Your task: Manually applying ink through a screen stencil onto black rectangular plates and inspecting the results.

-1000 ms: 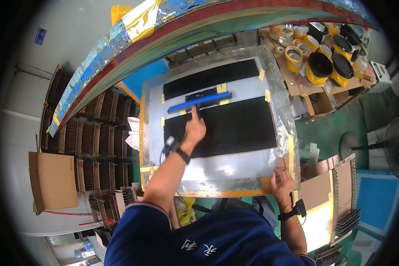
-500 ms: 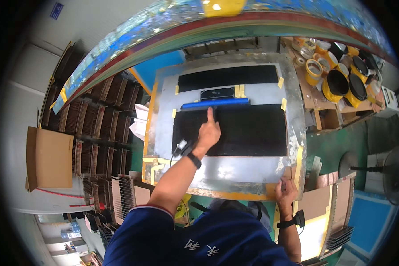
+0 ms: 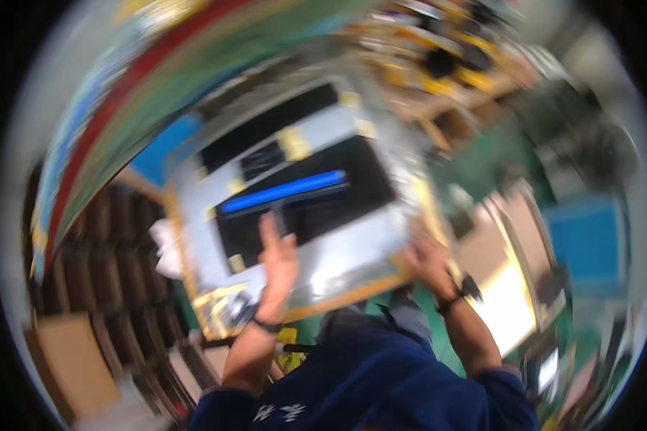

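Observation:
A long blue roller (image 3: 284, 192) lies slantwise across the larger black rectangular panel (image 3: 370, 165) on the light board. My left hand (image 3: 279, 264) is on the near side of the roller, closed around its short handle, with the index finger stretched along it. Most of the handle is hidden by the hand. At the near right corner of the work table (image 3: 345, 293) is my right hand (image 3: 428, 258), its fingers bent by the edge. Motion blur smears those fingers, so whether they grip anything does not show.
Beyond the roller are a small dark rectangle (image 3: 262, 159), a narrow black strip (image 3: 269, 126) and yellow tape pieces (image 3: 295, 145). A colourful-edged frame (image 3: 115, 108) arches overhead. Racks stand at left with a cardboard box (image 3: 77, 363). Tubs (image 3: 442, 63) crowd a bench at far right.
My left hand has drawn the blue roller nearer, from the panel's far edge onto its middle. The whole view has turned and blurred. My right hand stays by the table corner.

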Demonstrator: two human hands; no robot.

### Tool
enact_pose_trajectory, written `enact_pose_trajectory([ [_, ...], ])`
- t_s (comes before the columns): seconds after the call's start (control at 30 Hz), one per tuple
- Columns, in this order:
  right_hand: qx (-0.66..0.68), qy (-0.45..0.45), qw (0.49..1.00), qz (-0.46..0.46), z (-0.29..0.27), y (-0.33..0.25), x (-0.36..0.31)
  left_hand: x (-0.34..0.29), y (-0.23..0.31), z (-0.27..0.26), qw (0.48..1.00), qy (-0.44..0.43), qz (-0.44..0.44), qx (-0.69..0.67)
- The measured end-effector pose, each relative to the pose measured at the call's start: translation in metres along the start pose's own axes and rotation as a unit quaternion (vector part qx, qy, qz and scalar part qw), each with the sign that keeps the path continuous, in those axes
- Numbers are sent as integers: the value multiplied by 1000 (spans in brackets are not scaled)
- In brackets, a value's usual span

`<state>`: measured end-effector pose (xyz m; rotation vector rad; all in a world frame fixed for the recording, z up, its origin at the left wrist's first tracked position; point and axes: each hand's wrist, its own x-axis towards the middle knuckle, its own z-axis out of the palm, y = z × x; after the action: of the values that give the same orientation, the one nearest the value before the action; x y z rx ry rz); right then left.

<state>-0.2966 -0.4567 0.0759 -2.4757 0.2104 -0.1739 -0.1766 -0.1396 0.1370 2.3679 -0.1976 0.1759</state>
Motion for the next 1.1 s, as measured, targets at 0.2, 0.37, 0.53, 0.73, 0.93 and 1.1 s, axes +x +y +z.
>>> enact_pose_trajectory([
  [0.2, 109, 43, 991, -57, -39, 21, -135, -92, 123, 23, 951, -291, 100, -44],
  [0.37, 93, 30, 981, 168, -74, 69, -303, -174, 191, 143, 807, -429, 384, -132],
  [0.53, 85, 78, 962, 248, -94, 97, -418, -268, 249, 271, 720, -566, 387, -109],
  [0.73, 76, 119, 957, 255, -109, 93, -433, -303, 265, 303, 744, -567, 353, 2],
  [0.93, 204, 123, 937, 254, -116, 92, -370, -240, 199, 215, 829, -398, 369, -133],
  [1.1, 180, 26, 973, 141, -132, 78, -254, -148, 77, 105, 955, -172, 241, -28],
])
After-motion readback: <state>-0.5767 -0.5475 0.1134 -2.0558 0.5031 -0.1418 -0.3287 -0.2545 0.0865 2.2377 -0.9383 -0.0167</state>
